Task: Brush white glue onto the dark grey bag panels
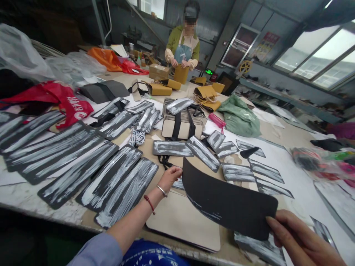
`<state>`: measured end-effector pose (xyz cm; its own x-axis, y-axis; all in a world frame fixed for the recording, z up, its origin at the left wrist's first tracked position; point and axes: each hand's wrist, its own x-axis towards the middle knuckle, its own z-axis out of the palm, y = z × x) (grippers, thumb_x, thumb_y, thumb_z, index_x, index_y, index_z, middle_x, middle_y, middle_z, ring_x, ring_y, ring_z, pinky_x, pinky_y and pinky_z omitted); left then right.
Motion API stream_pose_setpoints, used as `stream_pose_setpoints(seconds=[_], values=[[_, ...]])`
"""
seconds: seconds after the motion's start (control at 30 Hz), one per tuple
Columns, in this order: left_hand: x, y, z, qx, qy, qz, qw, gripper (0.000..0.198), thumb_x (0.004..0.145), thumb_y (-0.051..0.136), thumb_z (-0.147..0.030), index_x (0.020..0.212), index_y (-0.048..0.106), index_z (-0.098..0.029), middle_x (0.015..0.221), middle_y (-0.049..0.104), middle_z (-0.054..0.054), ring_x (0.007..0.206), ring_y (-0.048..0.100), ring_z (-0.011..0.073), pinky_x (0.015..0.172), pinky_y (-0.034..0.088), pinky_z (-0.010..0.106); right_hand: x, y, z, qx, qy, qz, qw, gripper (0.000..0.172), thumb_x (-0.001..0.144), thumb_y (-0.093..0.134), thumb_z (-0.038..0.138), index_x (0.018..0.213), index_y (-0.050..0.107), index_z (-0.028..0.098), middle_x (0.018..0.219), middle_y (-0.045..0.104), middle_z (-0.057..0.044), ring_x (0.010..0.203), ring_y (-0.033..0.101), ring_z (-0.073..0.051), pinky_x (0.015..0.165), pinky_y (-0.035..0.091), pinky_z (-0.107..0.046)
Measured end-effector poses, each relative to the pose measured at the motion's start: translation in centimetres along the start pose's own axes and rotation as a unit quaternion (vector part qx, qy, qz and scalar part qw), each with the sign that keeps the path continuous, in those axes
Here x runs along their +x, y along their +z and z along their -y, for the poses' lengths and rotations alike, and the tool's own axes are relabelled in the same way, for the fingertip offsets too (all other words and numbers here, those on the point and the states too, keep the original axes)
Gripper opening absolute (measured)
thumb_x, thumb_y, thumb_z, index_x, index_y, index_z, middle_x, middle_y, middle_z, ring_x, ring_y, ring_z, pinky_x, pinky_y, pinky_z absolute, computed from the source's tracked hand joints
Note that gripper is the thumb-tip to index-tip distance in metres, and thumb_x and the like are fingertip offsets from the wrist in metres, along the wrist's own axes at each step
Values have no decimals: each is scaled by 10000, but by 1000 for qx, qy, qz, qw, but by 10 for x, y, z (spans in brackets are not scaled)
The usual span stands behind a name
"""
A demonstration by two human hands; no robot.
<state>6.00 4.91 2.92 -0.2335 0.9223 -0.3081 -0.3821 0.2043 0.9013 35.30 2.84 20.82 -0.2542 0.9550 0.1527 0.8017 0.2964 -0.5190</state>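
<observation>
A curved black panel (227,201) with rounded corners hangs in the air between my hands, a few white smears along its lower edge. My left hand (172,177) pinches its far left end. At the near right corner, the thumb and fingers of my right hand (294,231) are closed on it. Below lies a stack of cream boards (183,218) at the table's front. Black pieces streaked with white, such as this large panel (129,190), spread out to the left. Smaller streaked pieces (203,153) lie beyond the held panel.
A strapped bundle of cream boards (181,125) stands mid-table. Behind it are mustard-yellow bags (205,94) and a green plastic bag (239,114). A red bag (63,101) lies left. Across the table a person (183,48) handles a yellow bag. A blue container (152,255) is at the front edge.
</observation>
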Motion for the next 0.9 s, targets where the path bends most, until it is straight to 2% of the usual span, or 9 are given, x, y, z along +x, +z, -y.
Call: stream_pose_setpoints(seconds=[0.1, 0.17, 0.27, 0.37, 0.43, 0.53, 0.67, 0.9], values=[[-12, -19, -3, 11, 6, -8, 1000, 322, 588, 658, -440, 640, 545, -144, 552, 486, -48, 519, 403, 73, 525, 302, 203, -2, 0, -8, 4, 44, 25, 999, 397, 654, 545, 634, 708, 558, 241, 529, 506, -10, 470, 488, -165, 443, 418, -264], [-26, -37, -8, 50, 10, -19, 999, 306, 593, 659, -425, 637, 545, -145, 543, 473, -52, 521, 391, 74, 529, 298, 205, -10, 13, -19, 27, 84, 51, 995, 390, 677, 524, 622, 669, 537, 232, 513, 493, -4, 467, 479, -159, 437, 407, -259], [-54, -63, -13, 149, -18, -26, 988, 291, 595, 647, -418, 600, 541, -146, 531, 466, -49, 516, 389, 81, 523, 301, 210, -31, 54, -41, 97, 149, 91, 980, 407, 724, 464, 609, 614, 477, 217, 503, 468, 11, 461, 459, -145, 439, 393, -251], [-83, -79, -7, 225, -75, -44, 971, 315, 587, 621, -452, 555, 508, -160, 499, 451, -49, 491, 373, 87, 495, 293, 215, -52, 104, -64, 155, 194, 127, 960, 416, 743, 417, 610, 622, 447, 213, 509, 452, 26, 462, 461, -146, 447, 386, -257], [-97, -81, 4, 255, -100, -56, 960, 334, 580, 600, -483, 542, 493, -168, 482, 447, -45, 482, 374, 94, 481, 295, 218, -60, 130, -78, 145, 202, 117, 961, 423, 748, 387, 613, 620, 437, 213, 515, 450, 26, 479, 467, -153, 463, 376, -263], [-106, -78, 19, 283, -109, -77, 950, 354, 565, 577, -521, 536, 484, -181, 464, 441, -43, 470, 390, 107, 463, 298, 223, -63, 151, -93, 78, 186, 85, 976, 440, 745, 353, 625, 587, 414, 219, 511, 458, 12, 491, 463, -163, 489, 354, -275], [-106, -70, 31, 324, -97, -94, 936, 348, 549, 552, -530, 502, 476, -193, 447, 443, -40, 470, 421, 123, 485, 332, 240, -64, 164, -105, 23, 162, 68, 984, 432, 777, 314, 602, 579, 393, 226, 534, 491, -13, 509, 477, -175, 510, 337, -285], [-108, -67, 43, 397, -70, -124, 907, 304, 588, 486, -492, 509, 483, -198, 471, 466, -26, 503, 448, 145, 514, 340, 253, -70, 179, -116, 0, 129, 62, 990, 368, 818, 285, 520, 593, 351, 236, 571, 486, -23, 564, 488, -185, 560, 339, -296]])
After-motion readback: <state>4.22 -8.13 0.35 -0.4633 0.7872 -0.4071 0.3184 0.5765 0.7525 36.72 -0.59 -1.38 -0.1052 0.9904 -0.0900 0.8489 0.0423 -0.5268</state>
